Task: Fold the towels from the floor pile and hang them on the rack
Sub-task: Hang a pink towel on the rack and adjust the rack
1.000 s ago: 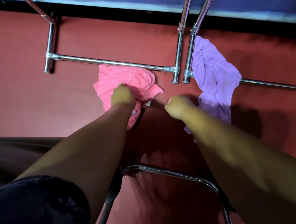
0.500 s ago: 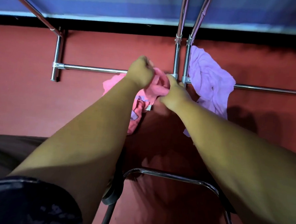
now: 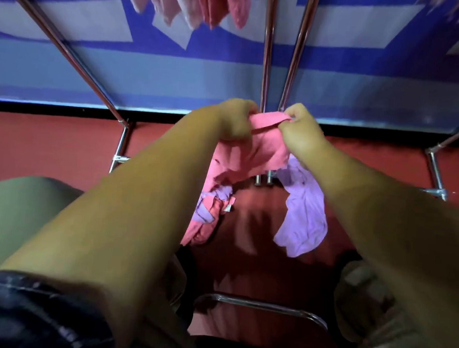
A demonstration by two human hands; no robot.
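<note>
A pink towel (image 3: 253,153) hangs in the air in front of me, held by its top edge. My left hand (image 3: 233,120) grips the left part of that edge and my right hand (image 3: 298,129) pinches the right part. The towel's lower end droops toward the red floor, bunched with a bit of purple cloth. A purple towel (image 3: 305,218) lies crumpled on the floor to the right, against the rack's foot. Several pink towels (image 3: 201,2) hang from the rack at the top of the view.
Chrome rack posts (image 3: 268,55) rise in the middle, slanted legs (image 3: 69,51) run left and right, with feet on the red floor (image 3: 50,146). A chrome chair frame (image 3: 263,305) curves below my arms. A blue and white wall stands behind.
My left hand grabbed the pink towel on the floor, the right joined it, and both lifted it up. My view tilted upward, showing the wall and hung towels.
</note>
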